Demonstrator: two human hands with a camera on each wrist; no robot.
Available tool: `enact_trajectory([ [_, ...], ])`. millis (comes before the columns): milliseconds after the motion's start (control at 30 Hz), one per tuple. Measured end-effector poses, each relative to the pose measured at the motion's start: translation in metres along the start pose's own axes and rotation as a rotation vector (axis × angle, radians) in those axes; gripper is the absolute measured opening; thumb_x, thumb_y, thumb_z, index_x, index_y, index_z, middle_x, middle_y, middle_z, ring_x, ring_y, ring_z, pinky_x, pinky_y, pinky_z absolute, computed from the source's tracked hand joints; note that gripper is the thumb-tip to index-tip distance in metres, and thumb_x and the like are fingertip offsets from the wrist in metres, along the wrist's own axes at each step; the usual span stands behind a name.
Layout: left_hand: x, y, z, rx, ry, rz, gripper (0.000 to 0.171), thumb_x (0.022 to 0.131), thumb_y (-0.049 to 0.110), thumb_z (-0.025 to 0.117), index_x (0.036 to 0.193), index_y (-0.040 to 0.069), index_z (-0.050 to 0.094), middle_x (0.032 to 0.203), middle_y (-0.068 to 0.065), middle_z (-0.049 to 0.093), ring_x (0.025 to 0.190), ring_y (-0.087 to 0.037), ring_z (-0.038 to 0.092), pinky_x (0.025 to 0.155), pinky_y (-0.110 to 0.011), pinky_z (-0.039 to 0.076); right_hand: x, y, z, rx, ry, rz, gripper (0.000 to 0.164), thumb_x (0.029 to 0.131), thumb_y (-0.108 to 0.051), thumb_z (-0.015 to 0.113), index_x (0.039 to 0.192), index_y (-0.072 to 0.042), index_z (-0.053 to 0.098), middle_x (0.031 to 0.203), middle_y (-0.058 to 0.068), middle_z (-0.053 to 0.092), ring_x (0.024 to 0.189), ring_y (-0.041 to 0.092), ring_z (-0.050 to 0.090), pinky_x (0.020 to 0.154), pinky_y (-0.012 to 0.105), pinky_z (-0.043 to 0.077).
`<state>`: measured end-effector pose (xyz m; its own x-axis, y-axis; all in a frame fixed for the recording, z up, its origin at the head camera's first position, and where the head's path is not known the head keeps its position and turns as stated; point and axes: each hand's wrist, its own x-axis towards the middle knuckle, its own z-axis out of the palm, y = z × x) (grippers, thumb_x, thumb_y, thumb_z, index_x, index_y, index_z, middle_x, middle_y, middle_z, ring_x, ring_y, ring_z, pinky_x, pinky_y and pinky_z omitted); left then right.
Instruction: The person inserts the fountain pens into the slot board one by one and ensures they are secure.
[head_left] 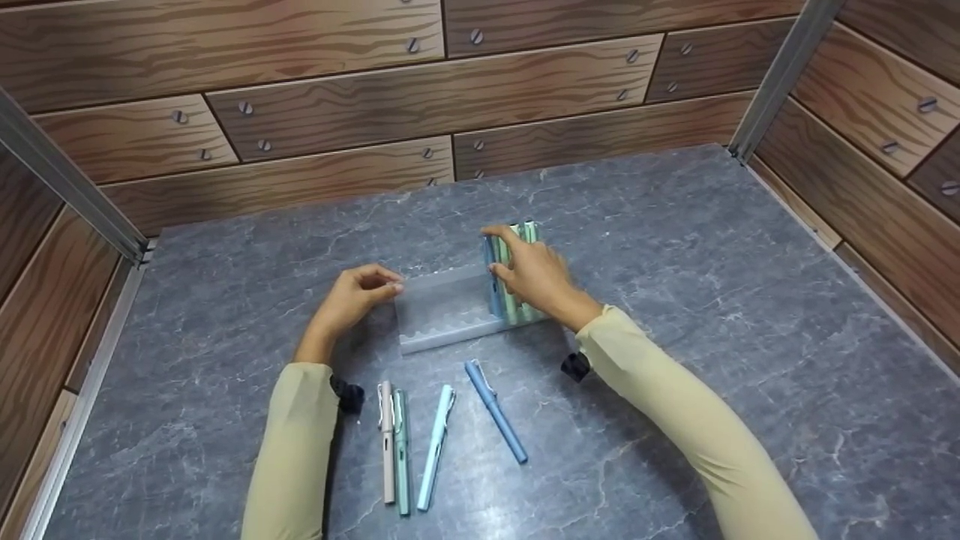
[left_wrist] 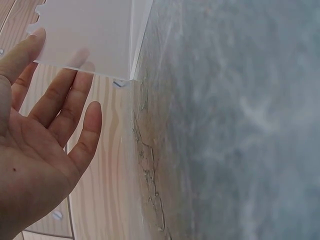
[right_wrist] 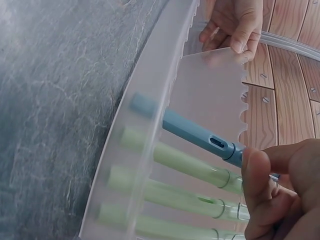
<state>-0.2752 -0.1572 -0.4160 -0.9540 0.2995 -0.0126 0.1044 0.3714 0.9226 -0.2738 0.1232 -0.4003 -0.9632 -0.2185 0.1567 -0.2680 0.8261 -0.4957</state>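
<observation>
A translucent plastic pen rack with notched edges stands on the table. My left hand pinches its left edge between thumb and fingers; the fingers show through the plastic in the left wrist view. With thumb and fingers, my right hand holds a blue pen near its upper part. The lower end of that pen sits behind the rack's front lip. Beside it, light green pens with clear sections stand in the rack, partly covered by my right hand in the head view.
Loose pens lie in front of the rack: a beige one, a green one, a pale turquoise one and a blue one. Wood-patterned walls enclose the grey marbled table.
</observation>
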Motion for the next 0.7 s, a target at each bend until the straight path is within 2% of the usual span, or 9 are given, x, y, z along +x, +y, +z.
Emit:
enact_trajectory([
  [200, 0.0004, 0.0001, 0.0004, 0.005, -0.005, -0.001, 0.025, 0.089, 0.009, 0.067, 0.108, -0.007, 0.066, 0.093, -0.001, 0.068, 0.080, -0.003, 0.059, 0.077, -0.024, 0.048, 0.0006, -0.0002, 0.0015, 0.005, -0.013, 0.019, 0.053, 0.094, -0.026, 0.062, 0.143, -0.031, 0.041, 0.058, -0.002, 0.063, 0.044, 0.009, 0.055, 0.041, 0.025, 0.033],
  [433, -0.0008, 0.0014, 0.0006, 0.012, -0.009, -0.008, 0.026, 0.090, 0.010, 0.067, 0.109, -0.007, 0.066, 0.094, -0.002, 0.067, 0.080, -0.003, 0.058, 0.083, -0.036, 0.049, 0.0007, -0.0004, 0.0016, -0.006, -0.006, 0.007, 0.053, 0.094, -0.026, 0.062, 0.143, -0.031, 0.042, 0.058, -0.001, 0.064, 0.045, 0.009, 0.056, 0.040, 0.026, 0.034],
  [700, -0.0006, 0.0022, -0.0002, 0.023, -0.004, 0.002, 0.026, 0.090, 0.011, 0.067, 0.109, -0.006, 0.066, 0.096, -0.006, 0.068, 0.080, -0.005, 0.057, 0.080, -0.033, 0.048, 0.0019, -0.0006, 0.0025, -0.012, 0.013, 0.001, 0.054, 0.093, -0.025, 0.064, 0.143, -0.029, 0.043, 0.060, 0.000, 0.065, 0.046, 0.009, 0.055, 0.041, 0.026, 0.033],
])
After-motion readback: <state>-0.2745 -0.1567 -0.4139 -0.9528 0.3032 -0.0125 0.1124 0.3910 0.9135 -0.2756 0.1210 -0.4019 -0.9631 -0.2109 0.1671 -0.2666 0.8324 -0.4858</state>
